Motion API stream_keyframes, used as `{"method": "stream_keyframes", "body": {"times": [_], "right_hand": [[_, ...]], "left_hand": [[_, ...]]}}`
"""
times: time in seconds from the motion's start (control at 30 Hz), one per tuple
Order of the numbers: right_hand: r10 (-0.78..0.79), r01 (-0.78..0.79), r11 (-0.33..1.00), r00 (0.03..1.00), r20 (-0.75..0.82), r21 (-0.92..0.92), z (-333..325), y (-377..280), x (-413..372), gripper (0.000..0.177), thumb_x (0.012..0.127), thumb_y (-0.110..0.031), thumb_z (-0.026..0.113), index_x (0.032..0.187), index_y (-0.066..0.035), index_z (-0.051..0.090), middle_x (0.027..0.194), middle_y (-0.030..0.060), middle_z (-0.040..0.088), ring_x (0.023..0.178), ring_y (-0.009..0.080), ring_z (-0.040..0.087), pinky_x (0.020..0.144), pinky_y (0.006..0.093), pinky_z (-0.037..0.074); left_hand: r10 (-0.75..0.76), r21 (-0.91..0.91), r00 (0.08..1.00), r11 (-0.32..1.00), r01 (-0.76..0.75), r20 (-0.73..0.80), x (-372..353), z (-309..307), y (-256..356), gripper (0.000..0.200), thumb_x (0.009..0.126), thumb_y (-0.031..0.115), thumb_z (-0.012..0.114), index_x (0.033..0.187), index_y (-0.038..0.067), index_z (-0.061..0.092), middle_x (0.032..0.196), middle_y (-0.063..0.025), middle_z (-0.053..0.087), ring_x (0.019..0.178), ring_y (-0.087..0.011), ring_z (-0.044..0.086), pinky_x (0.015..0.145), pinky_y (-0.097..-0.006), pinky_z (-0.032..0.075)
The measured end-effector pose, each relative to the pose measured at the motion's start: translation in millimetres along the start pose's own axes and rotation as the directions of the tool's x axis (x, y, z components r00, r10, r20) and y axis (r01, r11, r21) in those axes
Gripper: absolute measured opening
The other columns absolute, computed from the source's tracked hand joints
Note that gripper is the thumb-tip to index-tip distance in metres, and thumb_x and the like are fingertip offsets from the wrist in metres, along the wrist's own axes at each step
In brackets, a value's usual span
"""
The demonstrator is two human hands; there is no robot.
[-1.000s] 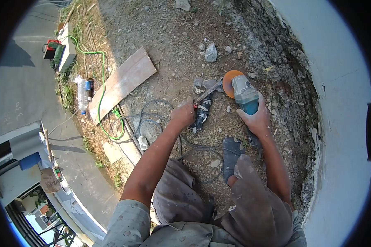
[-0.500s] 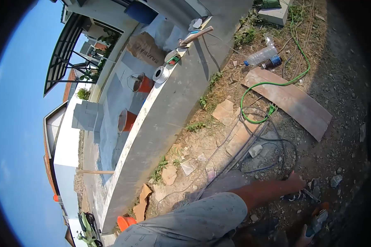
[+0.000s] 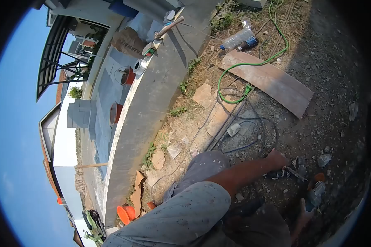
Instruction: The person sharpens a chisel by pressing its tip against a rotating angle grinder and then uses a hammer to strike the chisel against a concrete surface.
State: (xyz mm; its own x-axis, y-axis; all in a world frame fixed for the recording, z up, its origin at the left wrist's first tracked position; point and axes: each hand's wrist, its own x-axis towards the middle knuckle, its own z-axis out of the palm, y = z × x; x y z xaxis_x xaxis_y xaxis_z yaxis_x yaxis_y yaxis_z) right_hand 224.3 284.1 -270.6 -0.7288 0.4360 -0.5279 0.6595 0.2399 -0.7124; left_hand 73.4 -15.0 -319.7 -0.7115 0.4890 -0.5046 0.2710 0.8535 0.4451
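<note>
My right hand (image 3: 277, 159), bare below a pale patterned sleeve (image 3: 181, 210), is closed at the end of a thin metal tool (image 3: 296, 173) low over the dirt. In shadow at lower right, my left hand (image 3: 306, 210) is closed around a grey-blue object with an orange end (image 3: 316, 193), whose kind I cannot tell. Between the hands, small dark and pale scraps lie on the ground. Dark cable (image 3: 261, 119) loops beside my right hand, and a clear crumpled plastic piece (image 3: 324, 159) rests beyond the tool.
A low grey wall (image 3: 152, 107) carries a hammer (image 3: 169, 28), a tape measure (image 3: 149, 51) and a white roll (image 3: 140, 66). Buckets (image 3: 116, 113) stand behind it. Green cord (image 3: 222, 86) crosses a board (image 3: 272, 80) near a plastic bottle (image 3: 237, 39). An orange tub (image 3: 125, 214) is by the wall.
My view has shifted, so the wall, board and cord sit further left and higher. More of my left forearm shows. My right hand is still at the metal tool.
</note>
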Motion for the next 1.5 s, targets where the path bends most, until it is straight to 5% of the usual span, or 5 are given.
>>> {"method": "stream_keyframes", "body": {"times": [0.1,0.17,0.37,1.4,1.5], "right_hand": [[0.013,-0.020,0.997,0.995,-0.098,-0.069,-1.3,-43.8,-23.9,0.071,0.076,-0.035,0.088,0.128,0.007,0.062,0.119,0.0195,0.070,0.107,0.0305,0.067,0.096,0.0401,0.048],[-0.079,0.053,0.987,0.982,-0.171,-0.152,-3.9,-42.1,-25.7,0.070,0.072,-0.041,0.089,0.119,0.006,0.065,0.107,0.0195,0.072,0.097,0.0269,0.068,0.090,0.0398,0.051],[-0.092,0.044,0.977,0.970,-0.227,-0.209,9.1,-27.0,-27.3,0.061,0.072,-0.040,0.088,0.108,0.005,0.066,0.095,0.0130,0.072,0.082,0.0196,0.067,0.079,0.0372,0.053],[0.015,-0.072,0.941,0.985,-0.174,-0.330,39.5,-29.7,-50.3,0.073,0.069,-0.040,0.087,0.120,0.005,0.060,0.110,0.0255,0.071,0.103,0.0409,0.069,0.092,0.0458,0.052],[0.004,-0.076,0.918,0.983,-0.182,-0.389,39.4,-29.0,-49.5,0.066,0.072,-0.037,0.087,0.118,0.003,0.064,0.109,0.0217,0.072,0.099,0.0352,0.070,0.090,0.0426,0.053]], "left_hand": [[0.025,0.031,0.988,0.999,-0.030,0.150,-3.1,-18.0,1.6,0.018,0.085,0.026,0.066,0.102,0.022,0.068,0.101,-0.0102,0.071,0.101,-0.0354,0.070,0.089,-0.0614,0.050],[0.094,0.062,0.981,0.992,-0.107,0.172,1.1,-18.7,-2.0,0.017,0.085,0.021,0.065,0.102,0.017,0.065,0.104,-0.0115,0.070,0.101,-0.0334,0.070,0.084,-0.0485,0.054],[0.133,0.116,0.957,0.979,-0.168,0.258,9.6,-29.8,-7.4,0.019,0.085,0.014,0.063,0.103,0.014,0.065,0.105,-0.0142,0.071,0.104,-0.0350,0.069,0.086,-0.0474,0.054],[0.142,0.197,0.948,0.959,-0.203,0.285,18.7,-51.7,3.5,0.021,0.081,0.010,0.066,0.101,0.013,0.070,0.101,-0.0145,0.073,0.097,-0.0345,0.071,0.081,-0.0466,0.056],[0.128,0.173,0.945,0.967,-0.187,0.302,20.1,-48.1,2.7,0.020,0.081,0.012,0.066,0.100,0.013,0.070,0.100,-0.0145,0.073,0.097,-0.0343,0.071,0.081,-0.0464,0.056]]}}
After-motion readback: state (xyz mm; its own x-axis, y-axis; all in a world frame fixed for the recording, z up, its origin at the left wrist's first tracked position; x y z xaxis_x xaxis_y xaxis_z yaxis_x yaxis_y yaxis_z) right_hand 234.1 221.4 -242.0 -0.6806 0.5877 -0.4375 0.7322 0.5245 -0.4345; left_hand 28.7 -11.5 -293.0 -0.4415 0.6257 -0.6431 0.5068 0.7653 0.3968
